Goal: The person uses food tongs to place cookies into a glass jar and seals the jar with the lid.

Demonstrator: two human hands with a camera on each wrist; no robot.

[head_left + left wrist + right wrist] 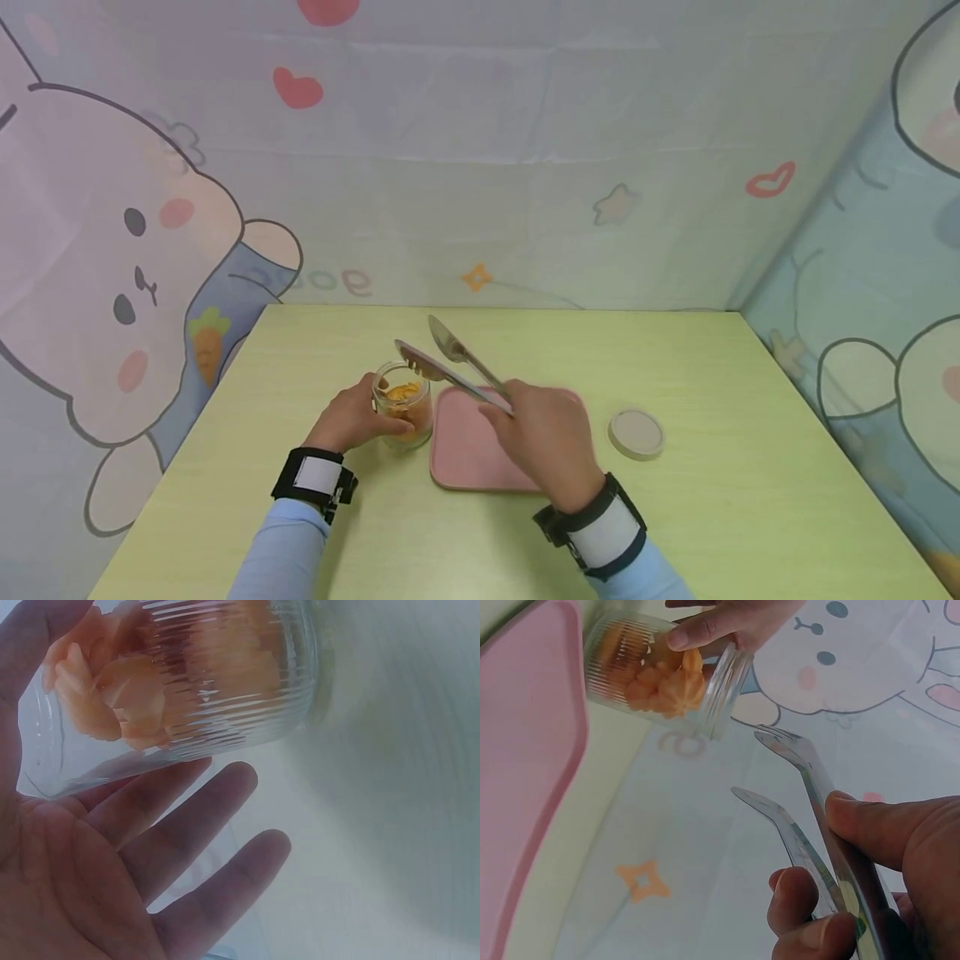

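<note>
A ribbed glass jar (405, 414) holding orange, flower-shaped pieces (676, 688) stands on the table, left of a pink tray (472, 450). My left hand (360, 417) grips the jar from its left side, thumb across the front; in the left wrist view several fingers lie spread beside the glass. My right hand (547, 437) holds metal tongs (465, 379) over the tray. Their two tips are apart, one slotted and one spoon-like, near and above the jar's mouth. Nothing shows between the tips.
A round, pale lid (637, 433) lies on the light yellow-green table (720, 500), right of the tray. Behind the table hangs a cloth backdrop (480, 108) with cartoon prints, and it continues along both sides.
</note>
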